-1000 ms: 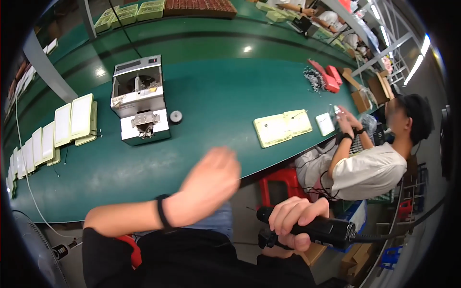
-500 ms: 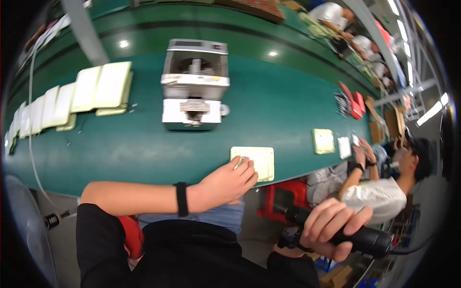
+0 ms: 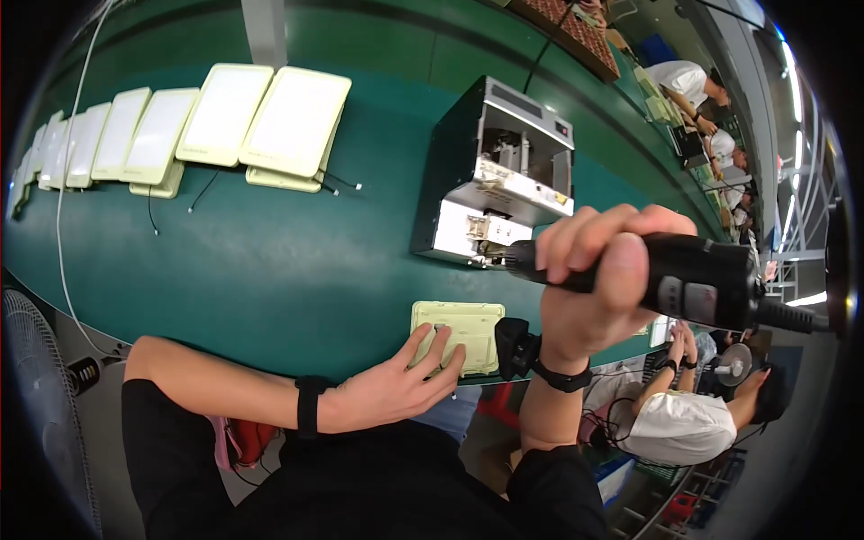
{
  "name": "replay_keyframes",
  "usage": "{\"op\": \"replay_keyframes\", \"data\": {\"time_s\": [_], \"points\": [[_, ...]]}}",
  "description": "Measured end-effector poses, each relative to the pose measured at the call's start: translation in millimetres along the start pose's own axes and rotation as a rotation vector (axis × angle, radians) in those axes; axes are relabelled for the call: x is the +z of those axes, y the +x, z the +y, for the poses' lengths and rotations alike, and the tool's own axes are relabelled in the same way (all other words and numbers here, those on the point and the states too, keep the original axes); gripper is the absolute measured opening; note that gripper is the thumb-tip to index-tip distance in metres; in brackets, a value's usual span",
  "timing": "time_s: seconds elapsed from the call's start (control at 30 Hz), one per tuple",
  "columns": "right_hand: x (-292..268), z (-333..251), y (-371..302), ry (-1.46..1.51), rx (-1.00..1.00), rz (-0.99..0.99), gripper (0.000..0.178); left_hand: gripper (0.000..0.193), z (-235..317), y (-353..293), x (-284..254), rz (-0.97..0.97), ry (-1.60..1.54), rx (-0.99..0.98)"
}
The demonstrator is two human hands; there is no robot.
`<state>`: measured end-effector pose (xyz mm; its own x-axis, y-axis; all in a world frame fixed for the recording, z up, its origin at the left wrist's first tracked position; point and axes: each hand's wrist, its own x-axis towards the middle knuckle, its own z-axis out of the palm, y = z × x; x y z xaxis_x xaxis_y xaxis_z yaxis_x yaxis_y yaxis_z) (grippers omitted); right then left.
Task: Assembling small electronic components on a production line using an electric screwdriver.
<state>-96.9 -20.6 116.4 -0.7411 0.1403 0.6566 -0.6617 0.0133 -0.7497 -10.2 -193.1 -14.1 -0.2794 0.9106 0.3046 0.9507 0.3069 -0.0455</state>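
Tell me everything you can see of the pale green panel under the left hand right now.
The pale green panel is a flat, roughly square plastic-looking plate with rounded corners and a ribbed, recessed upper face. It lies flat at the near edge of the green table, in front of the grey machine. The left hand rests fingers on its near left corner. The right hand holds a black power screwdriver above it, apart from it.

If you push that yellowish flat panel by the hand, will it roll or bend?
The panel probably slides rather than rolls: it lies flat on the smooth green table. It looks like stiff moulded plastic, so likely little bending. The left hand presses its edge, perhaps because it is light.
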Motion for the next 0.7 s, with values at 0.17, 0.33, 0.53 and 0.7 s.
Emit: {"op": "replay_keyframes", "data": {"time_s": [0.17, 0.33, 0.53, 0.7], "points": [[3.6, -10.7, -14.7, 0.002, 0.100, 0.003, 0.029, 0.041, -2.5, -5.7, 1.1, -0.013, 0.026, 0.042], [8.2, -5.9, -50.2, 0.029, 0.189, -0.040, 0.031, 0.044, -0.2, -6.7, 7.2, 0.049, 0.021, 0.012], [4.0, 1.1, -62.2, 0.003, 0.244, -0.056, 0.034, 0.046, -0.5, -5.8, 5.4, 0.045, 0.026, 0.013], [2.4, 1.3, -63.4, 0.003, 0.259, -0.040, 0.033, 0.046, -1.1, -4.4, 6.5, 0.034, 0.032, 0.017]]}}
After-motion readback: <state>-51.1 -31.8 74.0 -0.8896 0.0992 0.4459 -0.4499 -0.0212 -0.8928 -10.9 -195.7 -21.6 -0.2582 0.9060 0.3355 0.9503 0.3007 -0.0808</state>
